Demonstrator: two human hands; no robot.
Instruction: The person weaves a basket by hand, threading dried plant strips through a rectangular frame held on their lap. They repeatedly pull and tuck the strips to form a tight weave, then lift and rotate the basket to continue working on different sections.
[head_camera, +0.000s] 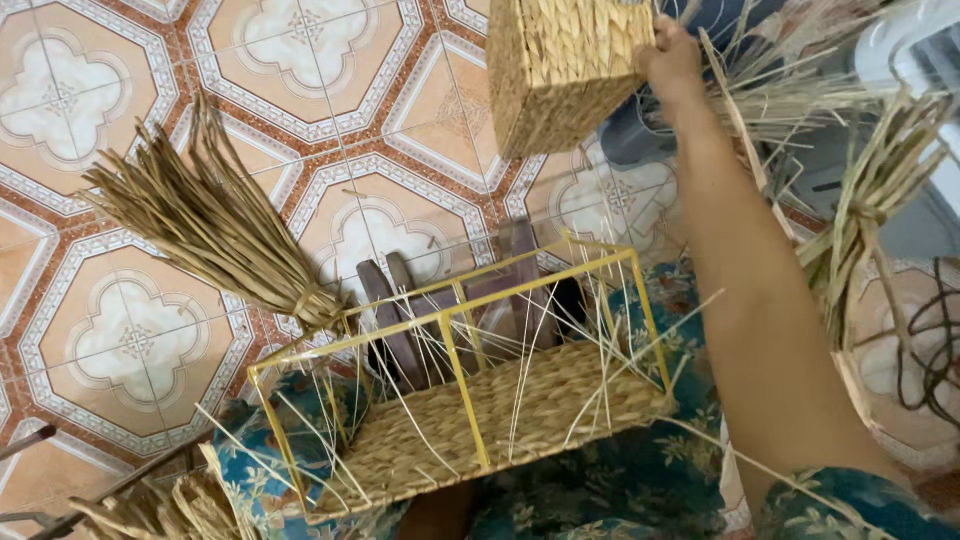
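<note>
A yellow wire frame (455, 330) rests on the person's lap at 6 o'clock, over a floral garment (620, 480). Its bottom is filled with a woven straw base (500, 420), and thin loose strands (590, 350) stick up from the weave through the bars. Just beyond the frame, at about 12 o'clock from it, a pair of brown sandals (400, 320) lies on the tiled floor (130, 330). At 9 o'clock a tied bundle of dried straw (215, 225) fans out across the floor, its bound end touching the frame's corner. The right arm stretches away toward 1 o'clock, where the right hand (668, 55) clasps the edge of a finished woven basket (560, 70), held tilted above the floor. More straw (870, 190) hangs at 3 o'clock. The left hand is out of sight.
</note>
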